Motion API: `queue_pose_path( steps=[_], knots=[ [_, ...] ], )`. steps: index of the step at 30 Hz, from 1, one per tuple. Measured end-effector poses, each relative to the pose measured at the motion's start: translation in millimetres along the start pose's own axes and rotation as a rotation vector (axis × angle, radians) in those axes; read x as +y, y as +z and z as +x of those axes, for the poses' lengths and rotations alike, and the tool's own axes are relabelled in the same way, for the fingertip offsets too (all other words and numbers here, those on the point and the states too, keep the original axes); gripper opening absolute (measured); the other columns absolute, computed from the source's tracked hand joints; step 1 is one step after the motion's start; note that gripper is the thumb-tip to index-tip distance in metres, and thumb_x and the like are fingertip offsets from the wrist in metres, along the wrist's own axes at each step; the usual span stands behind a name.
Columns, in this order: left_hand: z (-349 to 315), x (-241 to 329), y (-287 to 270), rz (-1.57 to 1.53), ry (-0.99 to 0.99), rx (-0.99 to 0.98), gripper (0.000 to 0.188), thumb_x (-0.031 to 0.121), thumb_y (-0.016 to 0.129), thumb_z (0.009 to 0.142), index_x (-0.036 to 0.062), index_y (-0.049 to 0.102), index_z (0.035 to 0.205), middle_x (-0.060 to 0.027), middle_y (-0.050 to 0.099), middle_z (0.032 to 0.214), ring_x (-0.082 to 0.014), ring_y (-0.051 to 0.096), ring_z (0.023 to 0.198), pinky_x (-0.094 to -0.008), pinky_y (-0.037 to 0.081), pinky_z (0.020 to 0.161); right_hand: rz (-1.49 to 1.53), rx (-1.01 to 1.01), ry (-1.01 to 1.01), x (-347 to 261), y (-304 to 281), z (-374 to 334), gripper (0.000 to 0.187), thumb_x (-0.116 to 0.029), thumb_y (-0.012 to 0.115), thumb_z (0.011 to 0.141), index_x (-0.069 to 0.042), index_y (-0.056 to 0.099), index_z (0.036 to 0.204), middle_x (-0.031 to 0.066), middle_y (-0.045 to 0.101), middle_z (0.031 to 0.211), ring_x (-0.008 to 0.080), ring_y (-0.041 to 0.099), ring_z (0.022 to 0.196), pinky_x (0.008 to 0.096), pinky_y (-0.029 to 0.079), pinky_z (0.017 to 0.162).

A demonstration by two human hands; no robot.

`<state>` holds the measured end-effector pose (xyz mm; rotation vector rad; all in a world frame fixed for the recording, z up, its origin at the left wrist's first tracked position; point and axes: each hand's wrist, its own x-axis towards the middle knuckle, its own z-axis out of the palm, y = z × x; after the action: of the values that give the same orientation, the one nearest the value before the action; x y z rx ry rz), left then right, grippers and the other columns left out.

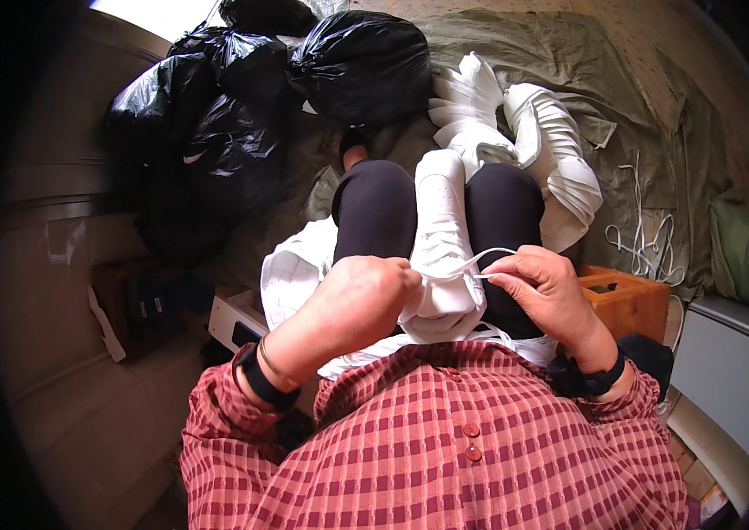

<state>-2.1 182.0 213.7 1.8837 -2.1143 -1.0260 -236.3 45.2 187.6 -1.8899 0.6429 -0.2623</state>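
Note:
A white sneaker (442, 221) sits between my dark-clad knees, its toe away from me and its opening close to my shirt. My right hand (544, 287) is at the shoe's right side, thumb and forefinger pinched on a white shoelace (483, 255). The lace loops over the tongue and runs back toward the shoe's left edge. My left hand (361, 296) is closed against that left edge. Its fingertips are hidden, so I cannot make out what they grip.
Black plastic bags (361, 66) lie at the far left. Stacked white shoe pieces (560, 159) rest beyond my right knee, and more white pieces (297, 269) by my left thigh. Loose laces (648, 247) lie on the green cloth (631, 172). A wooden stool (626, 300) and grey chair (737, 380) stand right.

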Motion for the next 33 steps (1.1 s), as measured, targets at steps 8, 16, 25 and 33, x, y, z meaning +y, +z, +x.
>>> queue_pose_path(
  steps=[8, 16, 25, 33],
  knots=[
    [0, -1, 11, -0.289, -0.196, 0.010, 0.013, 0.009, 0.056, 0.092, 0.0030, 0.061, 0.081, -0.0158, 0.063, 0.079, -0.0359, 0.064, 0.077, -0.0411, 0.050, 0.069, -0.198, 0.003, -0.111, -1, 1, 8, 0.009, -0.005, 0.071, 0.084, -0.001, 0.069, 0.091, 0.0118, 0.068, 0.080, 0.0243, 0.067, 0.075, 0.0328, 0.050, 0.064],
    [-6, 4, 16, -0.287, -0.178, 0.135, 0.016, 0.011, 0.054, 0.094, 0.0021, 0.059, 0.082, -0.0172, 0.062, 0.081, -0.0382, 0.063, 0.078, -0.0426, 0.050, 0.068, -0.450, -0.160, -0.411, -16, -5, 26, 0.010, -0.013, 0.062, 0.088, -0.008, 0.068, 0.094, 0.0119, 0.068, 0.083, 0.0318, 0.067, 0.079, 0.0383, 0.053, 0.066],
    [-14, 18, 47, -0.102, -0.217, 0.400, 0.018, 0.016, 0.063, 0.090, 0.0014, 0.055, 0.097, -0.0172, 0.060, 0.088, -0.0378, 0.062, 0.084, -0.0454, 0.050, 0.071, -0.549, -0.025, -0.220, -28, 21, 2, 0.024, -0.017, 0.067, 0.087, -0.002, 0.062, 0.105, 0.0145, 0.064, 0.096, 0.0316, 0.064, 0.085, 0.0401, 0.052, 0.072],
    [-18, 11, 77, -0.174, -0.145, 0.755, 0.022, 0.004, 0.070, 0.083, -0.0010, 0.059, 0.100, -0.0183, 0.061, 0.091, -0.0366, 0.062, 0.081, -0.0421, 0.051, 0.070, -0.669, 0.137, -0.330, -12, 41, -16, 0.029, -0.012, 0.066, 0.087, 0.003, 0.062, 0.112, 0.0157, 0.062, 0.097, 0.0309, 0.063, 0.085, 0.0396, 0.052, 0.075]
  ],
)
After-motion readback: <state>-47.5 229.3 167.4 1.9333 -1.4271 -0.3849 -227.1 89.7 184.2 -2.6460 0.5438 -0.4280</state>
